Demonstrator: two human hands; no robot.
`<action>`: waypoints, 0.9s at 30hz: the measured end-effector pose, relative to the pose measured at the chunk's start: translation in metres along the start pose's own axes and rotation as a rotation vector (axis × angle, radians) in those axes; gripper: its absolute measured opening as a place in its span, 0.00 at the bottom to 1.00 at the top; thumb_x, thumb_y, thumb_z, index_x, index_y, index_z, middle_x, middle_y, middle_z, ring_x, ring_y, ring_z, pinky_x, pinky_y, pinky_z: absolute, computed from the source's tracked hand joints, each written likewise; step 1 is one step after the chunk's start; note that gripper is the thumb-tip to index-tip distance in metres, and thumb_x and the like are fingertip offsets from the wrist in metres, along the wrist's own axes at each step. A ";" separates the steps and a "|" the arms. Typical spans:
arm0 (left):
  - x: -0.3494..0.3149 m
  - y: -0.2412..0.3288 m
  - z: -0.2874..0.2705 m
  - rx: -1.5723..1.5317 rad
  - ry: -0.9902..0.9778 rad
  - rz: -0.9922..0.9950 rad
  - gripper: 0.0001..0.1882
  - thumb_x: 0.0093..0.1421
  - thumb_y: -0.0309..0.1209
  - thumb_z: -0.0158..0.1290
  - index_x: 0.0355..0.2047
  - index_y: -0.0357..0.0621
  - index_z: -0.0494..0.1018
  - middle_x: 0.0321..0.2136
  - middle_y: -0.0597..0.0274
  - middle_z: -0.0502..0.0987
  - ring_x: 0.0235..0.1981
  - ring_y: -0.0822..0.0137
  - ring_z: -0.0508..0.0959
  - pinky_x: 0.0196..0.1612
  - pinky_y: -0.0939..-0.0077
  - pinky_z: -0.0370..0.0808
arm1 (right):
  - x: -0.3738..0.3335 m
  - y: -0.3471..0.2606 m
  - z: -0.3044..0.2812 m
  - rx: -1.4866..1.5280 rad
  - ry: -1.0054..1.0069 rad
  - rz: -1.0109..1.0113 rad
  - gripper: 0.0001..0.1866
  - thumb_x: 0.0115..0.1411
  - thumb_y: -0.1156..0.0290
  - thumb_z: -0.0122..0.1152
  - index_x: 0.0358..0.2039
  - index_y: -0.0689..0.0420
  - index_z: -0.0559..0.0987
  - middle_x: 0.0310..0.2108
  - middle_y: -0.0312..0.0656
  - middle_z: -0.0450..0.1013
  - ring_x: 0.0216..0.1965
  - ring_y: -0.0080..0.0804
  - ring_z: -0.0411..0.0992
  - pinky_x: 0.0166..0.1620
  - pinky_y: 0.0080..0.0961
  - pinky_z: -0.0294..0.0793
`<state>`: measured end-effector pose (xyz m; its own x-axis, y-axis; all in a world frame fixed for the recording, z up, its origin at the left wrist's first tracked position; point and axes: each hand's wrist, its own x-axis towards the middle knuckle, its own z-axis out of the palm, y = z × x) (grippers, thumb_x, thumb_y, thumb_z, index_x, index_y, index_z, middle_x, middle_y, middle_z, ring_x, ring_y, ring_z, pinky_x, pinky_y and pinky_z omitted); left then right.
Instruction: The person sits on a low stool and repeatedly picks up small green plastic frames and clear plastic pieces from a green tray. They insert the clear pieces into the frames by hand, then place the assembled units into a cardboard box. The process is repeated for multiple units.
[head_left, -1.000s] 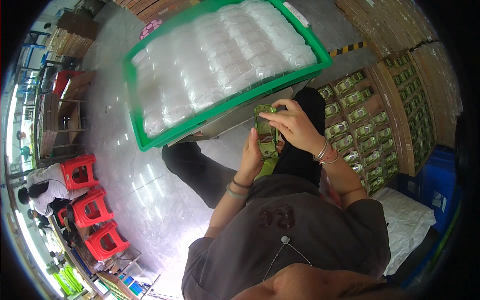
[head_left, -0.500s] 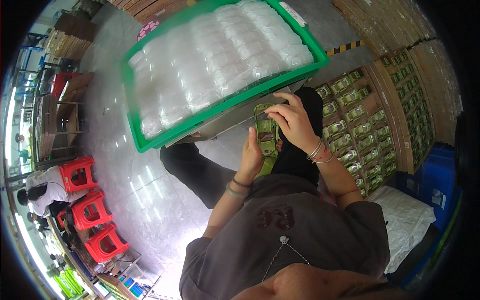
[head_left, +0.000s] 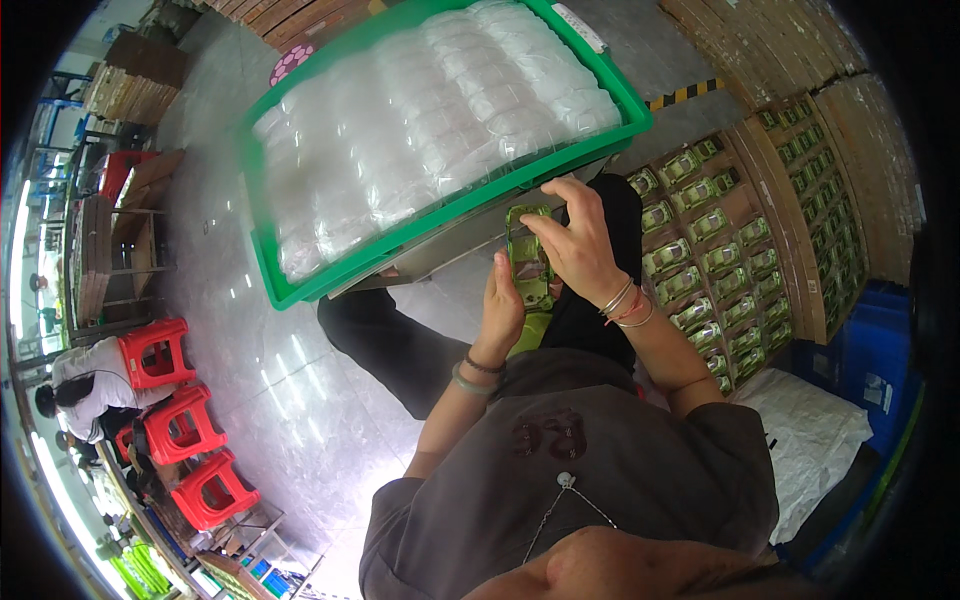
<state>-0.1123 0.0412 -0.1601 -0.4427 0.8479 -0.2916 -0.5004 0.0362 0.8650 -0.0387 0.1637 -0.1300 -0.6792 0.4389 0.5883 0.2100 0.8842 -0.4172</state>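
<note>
My left hand (head_left: 504,305) is closed round the near end of a green toy car body shell (head_left: 530,258), with a fingertip showing at its right side. The shell lies lengthwise away from me, over my lap. Above its far right side is my right hand (head_left: 580,235). The right thumb reaches the shell's far end, while the index finger is raised apart from it. Whether a small part lies under the right fingers is too small to tell. Just beyond stands a green tray (head_left: 400,245) full of clear plastic-wrapped rows (head_left: 440,110).
Cardboard trays (head_left: 735,185) to my right hold several similar green car shells (head_left: 710,223). A blue bin (head_left: 870,370) and a white sack (head_left: 810,430) stand behind them. Red stools (head_left: 185,425) and a bending person (head_left: 90,375) are at the left, by a workbench.
My right index finger has lifted away from the shell's far end, and the right hand has shifted slightly. The left hand keeps its hold; the shell has tilted a little.
</note>
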 end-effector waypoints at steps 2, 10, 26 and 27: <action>0.000 -0.005 -0.003 -0.042 -0.021 -0.023 0.25 0.69 0.48 0.30 0.47 0.38 0.64 0.32 0.55 0.75 0.26 0.67 0.78 0.31 0.74 0.77 | -0.001 -0.001 0.000 -0.092 -0.054 -0.004 0.13 0.45 0.77 0.59 0.34 0.58 0.77 0.46 0.45 0.66 0.44 0.39 0.69 0.50 0.36 0.67; 0.015 -0.024 -0.007 0.342 0.141 0.259 0.09 0.66 0.29 0.43 0.38 0.35 0.68 0.27 0.57 0.74 0.24 0.70 0.72 0.28 0.75 0.70 | -0.024 -0.007 0.012 0.057 -0.188 0.107 0.19 0.48 0.78 0.58 0.43 0.58 0.73 0.48 0.46 0.66 0.41 0.42 0.72 0.41 0.32 0.73; 0.023 -0.026 0.011 0.663 0.252 0.440 0.08 0.65 0.27 0.44 0.35 0.34 0.70 0.25 0.59 0.75 0.25 0.72 0.72 0.27 0.77 0.69 | -0.059 -0.002 0.038 0.581 0.131 0.725 0.07 0.58 0.75 0.58 0.28 0.64 0.71 0.20 0.41 0.67 0.23 0.19 0.64 0.24 0.22 0.63; 0.027 -0.030 0.014 0.641 0.236 0.447 0.08 0.65 0.27 0.44 0.34 0.34 0.70 0.24 0.60 0.75 0.24 0.73 0.72 0.27 0.77 0.69 | -0.062 0.002 0.040 0.566 0.174 0.715 0.07 0.58 0.75 0.58 0.28 0.63 0.70 0.20 0.41 0.67 0.22 0.19 0.64 0.24 0.23 0.63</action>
<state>-0.0989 0.0700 -0.1887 -0.6803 0.7231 0.1197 0.2520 0.0774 0.9646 -0.0245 0.1318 -0.1948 -0.3960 0.9079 0.1373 0.1323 0.2044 -0.9699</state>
